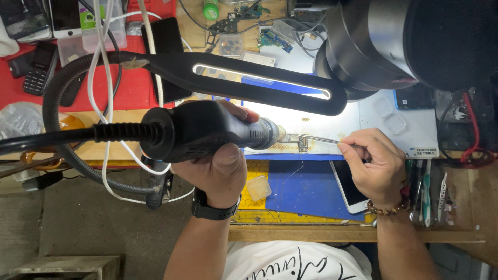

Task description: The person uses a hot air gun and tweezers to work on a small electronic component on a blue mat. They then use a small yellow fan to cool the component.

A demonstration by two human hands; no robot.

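The left hand (218,166) is wrapping its grip around a hot-air gun (207,129), while the right hand (373,161) is pinching tweezers (316,139) onto a small circuit board (302,143) on the tabletop (311,233); lingering heat could scorch it, or a slip could knock it loose.

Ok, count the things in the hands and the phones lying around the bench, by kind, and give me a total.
Hot-air tool, in the left hand: 1
Tweezers, in the right hand: 1
Small circuit board at the tweezer tips: 1
White smartphone by the right wrist: 1
Keypad phone on the red mat: 1
Total: 5
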